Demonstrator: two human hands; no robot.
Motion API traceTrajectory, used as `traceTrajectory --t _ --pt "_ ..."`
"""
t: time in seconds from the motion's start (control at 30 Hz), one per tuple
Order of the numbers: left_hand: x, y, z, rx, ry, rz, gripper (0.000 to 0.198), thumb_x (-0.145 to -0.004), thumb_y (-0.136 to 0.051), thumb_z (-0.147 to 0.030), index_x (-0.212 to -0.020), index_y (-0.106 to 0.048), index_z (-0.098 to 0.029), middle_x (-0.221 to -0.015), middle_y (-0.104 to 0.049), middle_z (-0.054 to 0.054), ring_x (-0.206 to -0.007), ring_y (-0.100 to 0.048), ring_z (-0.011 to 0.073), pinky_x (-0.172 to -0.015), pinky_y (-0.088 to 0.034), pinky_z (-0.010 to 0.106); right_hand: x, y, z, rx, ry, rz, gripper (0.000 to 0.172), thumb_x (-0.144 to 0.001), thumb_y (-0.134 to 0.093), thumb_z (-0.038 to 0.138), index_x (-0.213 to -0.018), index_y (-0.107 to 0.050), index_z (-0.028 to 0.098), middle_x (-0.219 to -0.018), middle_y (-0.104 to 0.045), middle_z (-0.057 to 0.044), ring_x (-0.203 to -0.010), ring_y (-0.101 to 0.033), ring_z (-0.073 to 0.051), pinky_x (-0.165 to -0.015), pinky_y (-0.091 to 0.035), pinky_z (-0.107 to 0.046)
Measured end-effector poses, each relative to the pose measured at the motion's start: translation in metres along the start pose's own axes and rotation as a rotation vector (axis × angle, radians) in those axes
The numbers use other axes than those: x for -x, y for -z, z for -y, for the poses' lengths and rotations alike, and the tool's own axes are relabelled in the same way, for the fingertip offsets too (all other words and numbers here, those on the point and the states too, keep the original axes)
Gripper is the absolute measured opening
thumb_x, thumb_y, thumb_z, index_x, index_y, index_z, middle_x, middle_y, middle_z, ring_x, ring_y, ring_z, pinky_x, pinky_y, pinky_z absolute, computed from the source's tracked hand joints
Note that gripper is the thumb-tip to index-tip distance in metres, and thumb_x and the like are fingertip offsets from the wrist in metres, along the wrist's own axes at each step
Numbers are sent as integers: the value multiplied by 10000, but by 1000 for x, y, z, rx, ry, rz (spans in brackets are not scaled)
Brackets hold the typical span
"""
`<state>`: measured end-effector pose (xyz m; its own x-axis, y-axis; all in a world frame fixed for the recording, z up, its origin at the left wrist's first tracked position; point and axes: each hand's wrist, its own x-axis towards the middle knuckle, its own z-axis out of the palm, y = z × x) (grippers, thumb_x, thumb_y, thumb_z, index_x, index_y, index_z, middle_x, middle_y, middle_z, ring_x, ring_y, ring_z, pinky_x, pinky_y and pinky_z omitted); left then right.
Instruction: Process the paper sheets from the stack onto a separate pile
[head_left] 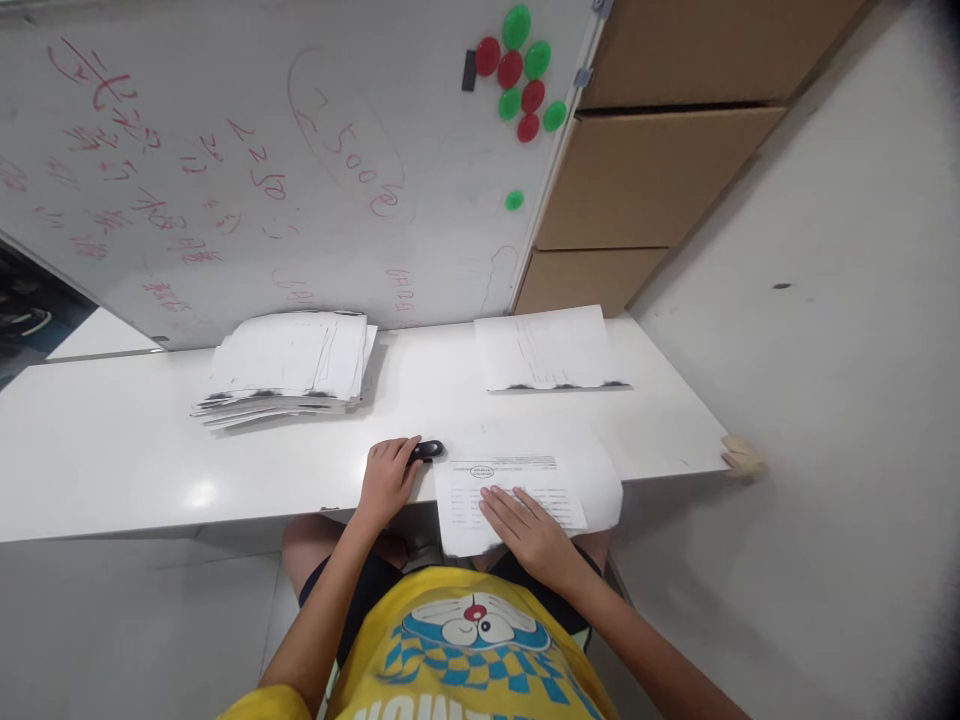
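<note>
My left hand (387,480) has its fingers closed around a small black stapler (430,450) that rests on the white table. Its rounded end points right, close to the left edge of some printed sheets (461,505). On those sheets lies my right hand (531,532), fingers stretched out and flat. The top page carries printed lines and an oval stamp mark, and a smaller slip seems to lie over a larger sheet. The lower part of the sheets hangs past the table's front edge, above my lap. My right palm hides part of the print.
Farther back on the table (90,440) are a thick pile of papers (289,355) at left and a thinner set (544,345) at right. Behind stands a whiteboard (435,250) with red writing and magnets. Stacked cardboard boxes (615,180) and a wall (825,400) border the right side.
</note>
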<state>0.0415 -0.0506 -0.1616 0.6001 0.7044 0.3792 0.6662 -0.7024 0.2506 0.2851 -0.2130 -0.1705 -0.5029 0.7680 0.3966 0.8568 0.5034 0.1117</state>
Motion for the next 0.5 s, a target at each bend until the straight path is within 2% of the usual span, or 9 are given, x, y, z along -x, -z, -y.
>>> traceTrajectory --t 0.23,0.5 --pt "-1 5 2 45 -29 -1 381 -954 -433 -274 -1322 -528 -243 -1123 -635 91 -1028 -576 227 -875 -446 395 10 -19 -1 -79 95 -84 443 -942 -414 68 -1372 -486 142 -1408 -536 -97 -1349 -442 -205 -1082 -427 -410" --pt "-4 10 2 89 -89 -13 396 -953 -403 -194 -1319 -532 -274 -1169 -646 75 -1029 -568 220 -864 -445 402 6 -17 -13 -101 149 -17 440 -938 -385 37 -1341 -516 155 -1407 -544 -62 -1329 -466 -196 -1056 -458 -389"
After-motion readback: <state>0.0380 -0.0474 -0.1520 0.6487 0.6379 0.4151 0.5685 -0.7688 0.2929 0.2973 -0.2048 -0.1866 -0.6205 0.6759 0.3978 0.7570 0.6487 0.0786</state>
